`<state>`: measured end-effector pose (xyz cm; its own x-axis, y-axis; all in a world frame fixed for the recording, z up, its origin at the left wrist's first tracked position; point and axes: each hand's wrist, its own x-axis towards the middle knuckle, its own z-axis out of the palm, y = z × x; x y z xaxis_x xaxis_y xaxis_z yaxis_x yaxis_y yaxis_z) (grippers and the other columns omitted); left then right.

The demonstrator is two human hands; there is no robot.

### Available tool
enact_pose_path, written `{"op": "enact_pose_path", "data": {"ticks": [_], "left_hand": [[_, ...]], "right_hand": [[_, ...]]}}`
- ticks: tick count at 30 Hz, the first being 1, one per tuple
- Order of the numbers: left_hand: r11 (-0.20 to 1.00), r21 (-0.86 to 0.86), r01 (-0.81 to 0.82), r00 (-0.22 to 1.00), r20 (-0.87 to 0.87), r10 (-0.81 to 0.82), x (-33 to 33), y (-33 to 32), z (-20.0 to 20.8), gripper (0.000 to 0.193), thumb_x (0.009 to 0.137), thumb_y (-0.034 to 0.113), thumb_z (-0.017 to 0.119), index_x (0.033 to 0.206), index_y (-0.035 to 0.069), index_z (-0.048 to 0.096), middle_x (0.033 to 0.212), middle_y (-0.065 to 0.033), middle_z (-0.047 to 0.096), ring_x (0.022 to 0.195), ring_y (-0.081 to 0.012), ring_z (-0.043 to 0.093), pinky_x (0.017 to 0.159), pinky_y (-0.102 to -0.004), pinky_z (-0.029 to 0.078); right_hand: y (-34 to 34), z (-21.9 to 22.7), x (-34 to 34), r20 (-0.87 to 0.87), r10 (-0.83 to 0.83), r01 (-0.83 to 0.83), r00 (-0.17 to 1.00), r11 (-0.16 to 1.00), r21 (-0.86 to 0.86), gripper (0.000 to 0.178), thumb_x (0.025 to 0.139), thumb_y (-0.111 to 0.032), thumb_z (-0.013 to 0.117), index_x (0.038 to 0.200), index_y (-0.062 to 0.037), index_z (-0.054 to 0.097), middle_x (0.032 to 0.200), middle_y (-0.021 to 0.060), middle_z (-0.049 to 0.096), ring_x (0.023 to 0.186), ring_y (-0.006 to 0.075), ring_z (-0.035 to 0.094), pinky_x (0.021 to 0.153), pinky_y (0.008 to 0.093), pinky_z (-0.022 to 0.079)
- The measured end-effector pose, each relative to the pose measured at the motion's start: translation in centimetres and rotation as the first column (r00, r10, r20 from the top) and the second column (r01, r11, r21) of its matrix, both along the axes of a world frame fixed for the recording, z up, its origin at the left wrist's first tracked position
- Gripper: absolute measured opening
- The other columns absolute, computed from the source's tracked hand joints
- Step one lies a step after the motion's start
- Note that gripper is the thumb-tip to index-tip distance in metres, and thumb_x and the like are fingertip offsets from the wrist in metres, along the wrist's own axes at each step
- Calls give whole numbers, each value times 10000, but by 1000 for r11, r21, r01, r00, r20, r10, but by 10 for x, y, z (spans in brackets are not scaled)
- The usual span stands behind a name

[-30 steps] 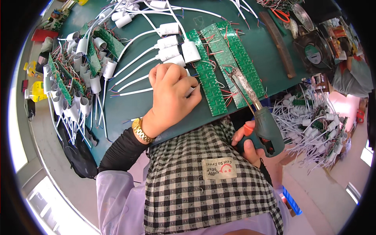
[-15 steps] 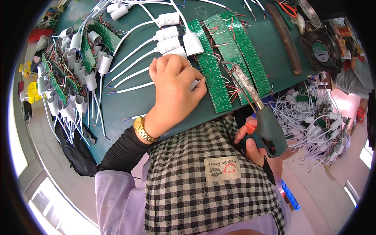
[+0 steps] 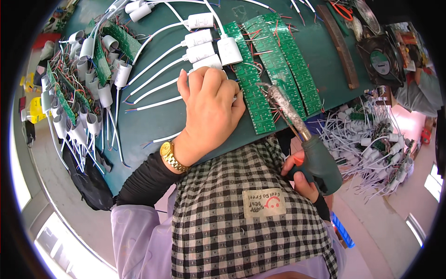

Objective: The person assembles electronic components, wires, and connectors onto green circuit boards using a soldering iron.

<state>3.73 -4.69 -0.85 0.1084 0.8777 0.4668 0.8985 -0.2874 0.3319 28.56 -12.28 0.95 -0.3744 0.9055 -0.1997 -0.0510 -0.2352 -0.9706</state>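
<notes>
The person's left hand [image 3: 210, 110] is over the bench [image 3: 153, 123], with its fingers bent in and drawn close together. The fingertips are tucked out of sight, and a sliver of white shows beside them, so it cannot be told how firmly they hold it. The hand is just beside the left circuit board [image 3: 253, 95], and its knuckles partly cover the lowest of the white lamp holders [image 3: 200, 52] lying in a row. Cords [image 3: 160, 85] run leftward from the row.

The right hand [image 3: 303, 176] is closed around the dark handle of a soldering gun [image 3: 320, 162], its fingers and thumb showing near the bench's front edge. The gun slants up and to the left, its tip above the left board and near the left hand; whether the tip touches anything cannot be told.

The middle board [image 3: 274, 60] and the right board [image 3: 297, 65] lie alongside the left one, red and white wires at their edges. Another white holder [image 3: 229, 52] rests against the left board. A gold watch [image 3: 172, 156] circles the left wrist.
</notes>
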Motion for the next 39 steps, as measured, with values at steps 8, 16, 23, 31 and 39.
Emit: {"op": "enact_pose_path", "data": {"ticks": [8, 16, 23, 31, 39], "left_hand": [[1000, 20, 20, 998, 67, -21, -2, 4, -3, 225, 623, 63, 727, 786, 111, 580, 866, -40, 463, 905, -269, 461, 855, -463, 312], [997, 53, 53, 992, 109, -58, -3, 5, -3, 227, 600, 40, 719, 763, 102, 574, 844, -44, 462, 863, -266, 447, 774, -385, 324], [997, 59, 46, 991, 126, -54, -2, 6, -3, 219, 593, 39, 720, 745, 101, 576, 837, -43, 469, 848, -263, 452, 771, -374, 328], [996, 72, 52, 987, 147, -62, -5, 6, -3, 204, 600, 45, 720, 744, 100, 586, 824, -41, 468, 844, -260, 459, 777, -374, 329], [998, 31, 47, 985, 164, -52, -7, 4, -1, 195, 603, 56, 721, 740, 108, 593, 811, -32, 467, 840, -258, 459, 782, -377, 332]], "right_hand": [[-5, -7, 3, 122, 117, -107, 986, 991, -85, 348, 862, -260, 602, 1111, -44, 490, 884, 107, 552, 776, 176, 540, 728, 322, 450], [-4, -15, 7, 216, 173, -187, 961, 981, 44, 332, 852, -211, 611, 1099, -59, 449, 909, 123, 546, 794, 186, 541, 750, 334, 457], [-8, -2, -5, 2, -100, 100, 995, 995, -22, 369, 824, -260, 634, 1077, -17, 521, 838, 102, 564, 741, 181, 556, 664, 303, 463], [-14, -5, -4, 4, -112, 112, 994, 990, -86, 520, 800, -348, 683, 1138, -11, 477, 870, 110, 572, 761, 183, 559, 701, 311, 467], [-8, 1, -6, 60, -42, 48, 997, 994, -101, 547, 793, -417, 680, 1108, -12, 491, 844, 88, 559, 733, 167, 548, 678, 294, 457]]}}
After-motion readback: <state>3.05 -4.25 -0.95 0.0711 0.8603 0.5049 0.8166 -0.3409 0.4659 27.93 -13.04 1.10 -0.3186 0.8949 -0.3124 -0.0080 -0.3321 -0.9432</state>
